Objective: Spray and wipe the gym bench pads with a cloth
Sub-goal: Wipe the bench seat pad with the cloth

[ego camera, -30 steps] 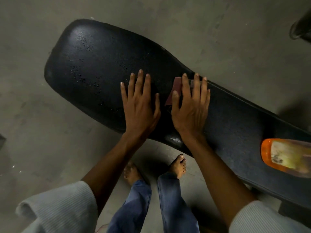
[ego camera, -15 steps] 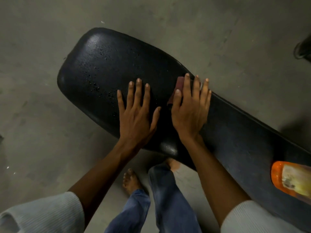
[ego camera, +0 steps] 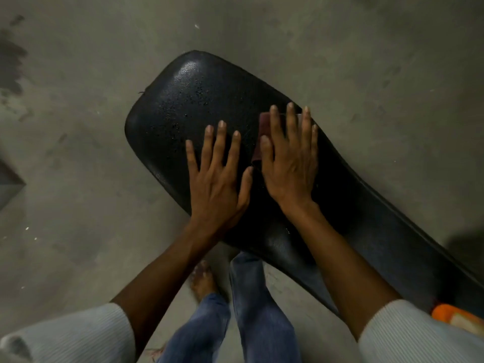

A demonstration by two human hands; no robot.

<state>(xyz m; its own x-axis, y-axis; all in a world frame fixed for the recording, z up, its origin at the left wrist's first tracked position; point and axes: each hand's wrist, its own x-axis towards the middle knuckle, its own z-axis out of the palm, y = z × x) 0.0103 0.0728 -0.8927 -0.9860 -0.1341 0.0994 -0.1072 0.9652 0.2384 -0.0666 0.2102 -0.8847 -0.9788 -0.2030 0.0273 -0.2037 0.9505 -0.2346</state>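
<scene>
From my remote seat I saw the black bench pad (ego camera: pixel 209 100) running diagonally from the upper middle of the view down to the lower right, its rounded wide end farthest from me and its narrower length passing under the right forearm. Its textured vinyl shone at the far end, and small droplets were scattered across the upper surface, thickest just beyond the fingertips. The left hand (ego camera: pixel 217 179) lay flat on the pad with its fingers straight and fanned apart, gripping nothing. The right hand (ego camera: pixel 288 163) lay flat just beside it, fingers straight and close together, pressing a dark red cloth (ego camera: pixel 263 120) against the pad; only a strip of the cloth showed past the index finger and thumb. An orange spray bottle (ego camera: pixel 455 317) sat on the pad at the lower right edge, partly cut off by the frame. Bare grey concrete floor (ego camera: pixel 78 127) spread wide to the left of the pad and beyond it. My jeans-clad legs (ego camera: pixel 251 310) stood right against the pad's near edge.
</scene>
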